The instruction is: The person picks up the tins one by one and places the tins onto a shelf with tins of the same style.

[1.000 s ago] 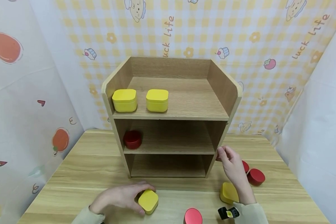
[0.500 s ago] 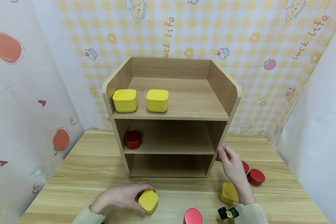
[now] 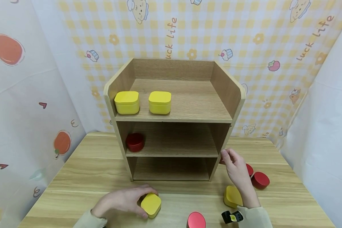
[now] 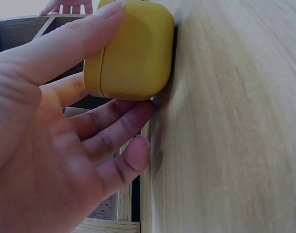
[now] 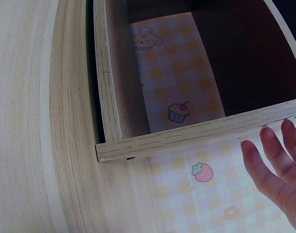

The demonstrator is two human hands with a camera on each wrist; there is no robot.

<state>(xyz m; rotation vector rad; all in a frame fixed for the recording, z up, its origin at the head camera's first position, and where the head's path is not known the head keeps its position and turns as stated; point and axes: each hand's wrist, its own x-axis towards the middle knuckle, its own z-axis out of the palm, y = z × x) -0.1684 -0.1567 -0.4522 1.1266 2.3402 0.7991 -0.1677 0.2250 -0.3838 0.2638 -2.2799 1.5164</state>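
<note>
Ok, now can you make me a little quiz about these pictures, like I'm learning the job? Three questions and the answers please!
1. How many yellow boxes stand on the top level of the shelf?

2. True or false: the only red box standing on the shelf is on the bottom level.

3. What is the left hand gripping on the table?
A) a round red box
B) a yellow box
C) a spoon

Key:
1. Two.
2. False: the round red box is on the middle level.
3. B, the gripped yellow box.
</note>
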